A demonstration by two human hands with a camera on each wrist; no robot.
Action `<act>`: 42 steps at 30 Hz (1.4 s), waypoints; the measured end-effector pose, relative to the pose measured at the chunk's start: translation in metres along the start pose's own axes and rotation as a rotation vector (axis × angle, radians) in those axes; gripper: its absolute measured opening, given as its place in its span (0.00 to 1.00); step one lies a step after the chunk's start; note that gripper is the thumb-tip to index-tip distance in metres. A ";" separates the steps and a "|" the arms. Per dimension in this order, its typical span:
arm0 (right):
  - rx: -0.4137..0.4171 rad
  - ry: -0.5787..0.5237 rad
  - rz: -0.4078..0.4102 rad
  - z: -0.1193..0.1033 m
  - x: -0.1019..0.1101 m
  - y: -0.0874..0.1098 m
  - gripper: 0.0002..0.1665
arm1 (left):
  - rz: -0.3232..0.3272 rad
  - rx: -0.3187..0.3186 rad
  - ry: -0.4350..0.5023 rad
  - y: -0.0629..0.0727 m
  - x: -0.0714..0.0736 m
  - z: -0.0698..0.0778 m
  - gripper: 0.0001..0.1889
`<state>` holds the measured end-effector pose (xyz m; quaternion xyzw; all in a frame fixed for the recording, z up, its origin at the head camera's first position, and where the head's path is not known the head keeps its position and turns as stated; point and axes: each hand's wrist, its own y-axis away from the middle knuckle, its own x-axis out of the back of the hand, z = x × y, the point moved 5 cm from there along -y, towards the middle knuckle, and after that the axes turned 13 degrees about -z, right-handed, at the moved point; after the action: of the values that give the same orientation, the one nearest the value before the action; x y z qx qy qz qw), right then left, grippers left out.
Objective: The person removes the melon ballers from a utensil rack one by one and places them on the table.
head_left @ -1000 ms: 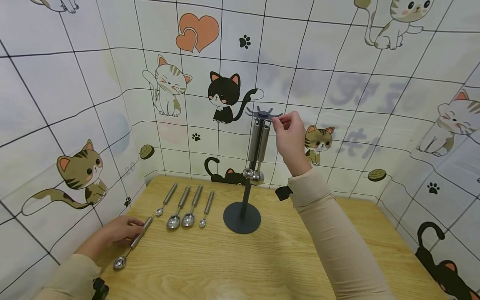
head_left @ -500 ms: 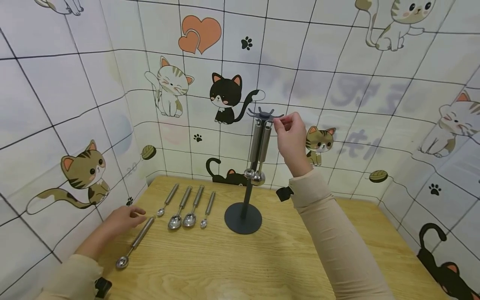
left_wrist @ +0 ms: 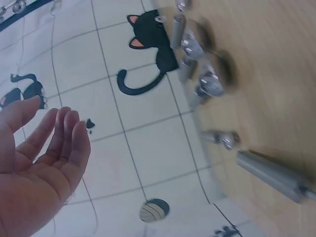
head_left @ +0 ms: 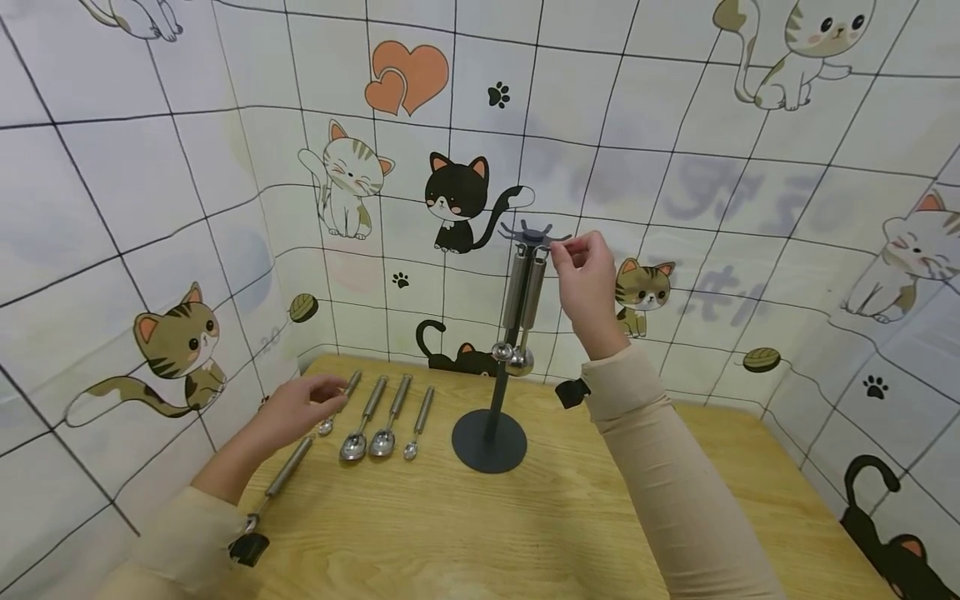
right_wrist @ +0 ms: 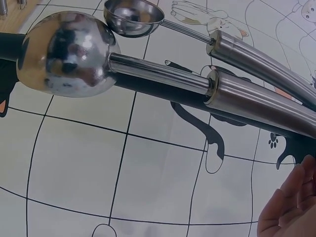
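Dark grey stand (head_left: 498,398), upright near the middle of the head view: flat round base on the wood-grain bench (head_left: 570,517), slim pole, upturned hooks around the top. My right hand (head_left: 585,279), right of centre, has thumb and fingertip pinched at one hook. Two steel tools hang from the stand, brushed handles, metal loops at the top: large scoop (right_wrist: 158,74), mirror-shiny rounded bowl, and smaller scoop (right_wrist: 237,52) with a thin neck and shallow bowl. My left hand (head_left: 303,408), left of centre, is over the bench, thumb and fingers apart, loosely bent. Small spoon (head_left: 326,427) partly behind it; long scoop (head_left: 290,468) lower left, bowl partly covered by my wrist camera (head_left: 249,550). Right of those, same shiny steel: two big scoops (head_left: 366,421) side by side, then short spoon (head_left: 422,417). Left wrist view blurs them.
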<state>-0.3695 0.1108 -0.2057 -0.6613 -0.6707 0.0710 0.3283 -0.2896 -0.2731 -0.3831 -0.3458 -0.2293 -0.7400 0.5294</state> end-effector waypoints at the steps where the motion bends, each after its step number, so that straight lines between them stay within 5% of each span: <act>1: 0.003 -0.002 0.001 0.000 0.000 0.000 0.14 | -0.001 -0.019 0.006 -0.003 -0.001 0.006 0.21; 10: 0.018 -0.035 -0.004 0.002 0.001 0.000 0.14 | 0.003 -0.162 0.044 -0.041 -0.011 0.062 0.17; 17: 0.047 -0.057 -0.019 0.001 0.000 -0.001 0.15 | 0.000 -0.223 0.119 -0.062 -0.009 0.107 0.16; 25: 0.060 -0.093 -0.033 0.001 -0.002 -0.001 0.14 | 0.031 -0.274 0.187 -0.089 -0.005 0.143 0.16; 42: 0.039 -0.146 -0.081 0.002 -0.004 -0.006 0.14 | 0.054 -0.336 0.330 -0.126 -0.012 0.182 0.21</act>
<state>-0.3763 0.1068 -0.2057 -0.6201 -0.7176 0.1187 0.2941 -0.3569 -0.0948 -0.2694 -0.3093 -0.0041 -0.7999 0.5142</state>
